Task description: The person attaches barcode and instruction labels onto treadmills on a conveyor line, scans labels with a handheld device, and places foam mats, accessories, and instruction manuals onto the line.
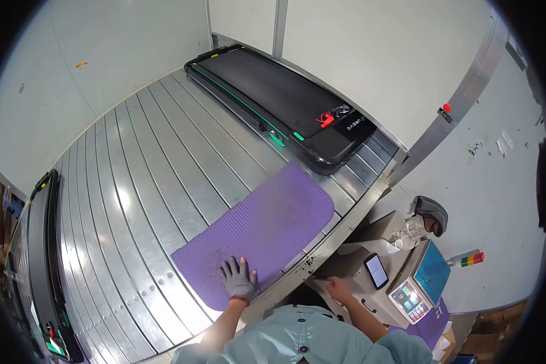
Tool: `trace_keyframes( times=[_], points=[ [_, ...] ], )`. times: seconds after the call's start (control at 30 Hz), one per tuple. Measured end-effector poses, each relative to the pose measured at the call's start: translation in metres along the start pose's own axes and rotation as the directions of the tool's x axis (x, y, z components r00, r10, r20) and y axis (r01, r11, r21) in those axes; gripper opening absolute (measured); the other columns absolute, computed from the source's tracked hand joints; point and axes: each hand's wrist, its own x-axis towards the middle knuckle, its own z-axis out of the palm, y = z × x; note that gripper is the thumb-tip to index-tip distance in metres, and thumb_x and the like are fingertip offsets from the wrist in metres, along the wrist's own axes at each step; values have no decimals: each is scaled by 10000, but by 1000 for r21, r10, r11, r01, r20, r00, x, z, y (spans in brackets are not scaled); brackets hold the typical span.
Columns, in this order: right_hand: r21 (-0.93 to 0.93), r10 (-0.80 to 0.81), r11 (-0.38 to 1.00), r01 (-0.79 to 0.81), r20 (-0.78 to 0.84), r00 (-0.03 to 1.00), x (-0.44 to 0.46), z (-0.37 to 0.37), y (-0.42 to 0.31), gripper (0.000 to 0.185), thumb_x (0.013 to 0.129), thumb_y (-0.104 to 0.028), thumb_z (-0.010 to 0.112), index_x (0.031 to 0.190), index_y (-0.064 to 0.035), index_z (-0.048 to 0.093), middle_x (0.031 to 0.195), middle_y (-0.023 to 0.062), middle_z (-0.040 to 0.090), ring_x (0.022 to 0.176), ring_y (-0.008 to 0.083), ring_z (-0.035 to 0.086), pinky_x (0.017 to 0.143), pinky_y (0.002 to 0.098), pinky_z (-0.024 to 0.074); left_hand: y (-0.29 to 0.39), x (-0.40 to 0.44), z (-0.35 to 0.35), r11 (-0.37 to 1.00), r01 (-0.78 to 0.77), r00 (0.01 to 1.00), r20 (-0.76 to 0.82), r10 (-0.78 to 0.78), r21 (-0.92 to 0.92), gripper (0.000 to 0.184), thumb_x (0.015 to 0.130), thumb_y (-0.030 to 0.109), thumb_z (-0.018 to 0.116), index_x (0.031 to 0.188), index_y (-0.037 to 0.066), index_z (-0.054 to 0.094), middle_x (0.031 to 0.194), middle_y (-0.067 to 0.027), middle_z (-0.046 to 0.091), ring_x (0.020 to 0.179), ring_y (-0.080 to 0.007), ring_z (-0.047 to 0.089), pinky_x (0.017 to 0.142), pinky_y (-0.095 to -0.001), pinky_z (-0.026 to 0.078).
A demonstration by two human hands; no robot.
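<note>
The left hand (238, 282), gloved with some fingertips bare, rests on a ribbed purple mat (264, 224).

Ahead of you, a black treadmill (267, 82) marked UREVO, with a red item (327, 119) on its near end, lies on metal slats (139, 182). At your far left, a second treadmill (38, 224). To your right, a phone (377, 271) near a blue-topped scale (432, 273); beyond, clear plastic (414, 229) beside a dark cap (431, 213), and a banded signal light (472, 259): red, yellow, green.

A pale teal buttoned shirt (321, 340), grey left glove (237, 283) and red bracelet (239, 298).
</note>
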Motion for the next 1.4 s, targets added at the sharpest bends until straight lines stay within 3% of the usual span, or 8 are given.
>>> trace_keyframes(
  times=[0.37, 0.47, 0.6, 0.8, 1.0, 1.2, 1.27, 1.4],
  points=[
    [285, -111, 947, 145, -132, 985, 170, -30, -27, 178, 748, -157, 519, 835, -8, 565, 618, 76, 554, 612, 153, 555, 555, 273, 431, 45, 87, 22, 996, 14, 998, -60, -20, -91, 546, 733, 413, 469, 1163, 80, 416, 1228, -219, 323, 1132, -433, 258, 948, -543, 123],
    [812, 117, 584, 10, -96, 988, 237, -54, -27, 125, 789, -143, 461, 765, -44, 533, 633, 32, 521, 594, 119, 514, 551, 243, 416, 26, 87, -2, 960, 120, 966, -193, -171, -251, 518, 731, 398, 480, 1119, 57, 437, 1162, -224, 389, 1057, -410, 363, 908, -484, 262],
    [949, 253, 312, 53, -136, 958, 332, -79, -1, 124, 806, -169, 451, 815, -59, 506, 726, 28, 518, 639, 112, 507, 582, 257, 435, -38, 59, 24, 628, 727, 562, -287, -776, -276, 437, 732, 275, 498, 1074, 10, 440, 1074, -234, 441, 990, -383, 427, 828, -426, 359],
    [887, 485, -429, 172, 65, 872, 427, -146, -39, 441, 828, -417, 321, 975, -52, 521, 945, 70, 561, 871, 216, 525, 778, 318, 418, -61, 69, 10, 335, 831, 359, -31, -933, -445, 340, 723, 263, 538, 918, -13, 504, 878, -204, 519, 804, -356, 514, 714, -417, 412],
    [944, 107, -330, 4, 34, 994, 428, -163, -54, 539, 817, -462, 276, 1137, -64, 448, 1158, 95, 461, 1035, 290, 453, 879, 425, 377, -49, 90, 12, 187, 920, 125, -192, -973, -345, 283, 719, 235, 558, 836, -12, 485, 800, -207, 536, 755, -353, 533, 679, -422, 417],
    [908, 56, -372, -193, 230, 972, 425, -177, -66, 536, 819, -449, 265, 1156, -71, 439, 1180, 113, 441, 1064, 317, 428, 886, 446, 369, -81, 62, 27, 219, 777, 246, -36, -969, -590, 315, 709, 215, 581, 911, 9, 456, 894, -207, 523, 821, -342, 523, 710, -414, 409],
    [938, 59, -293, -187, 213, 975, 425, -171, -67, 526, 820, -440, 259, 1152, -78, 444, 1180, 111, 442, 1063, 319, 428, 882, 457, 367, -68, 76, 1, 394, 881, 417, 36, -908, -263, 406, 701, 228, 591, 1013, 19, 438, 1007, -219, 471, 906, -355, 482, 747, -412, 392],
    [965, 94, -161, -207, 224, 970, 414, -170, -74, 490, 819, -413, 249, 1132, -109, 469, 1166, 94, 458, 1053, 314, 438, 864, 490, 368, -28, 86, 14, 643, 710, 595, -242, -766, -288, 586, 704, 275, 575, 1177, 10, 349, 1148, -250, 362, 1046, -418, 366, 884, -440, 314]
  ],
)
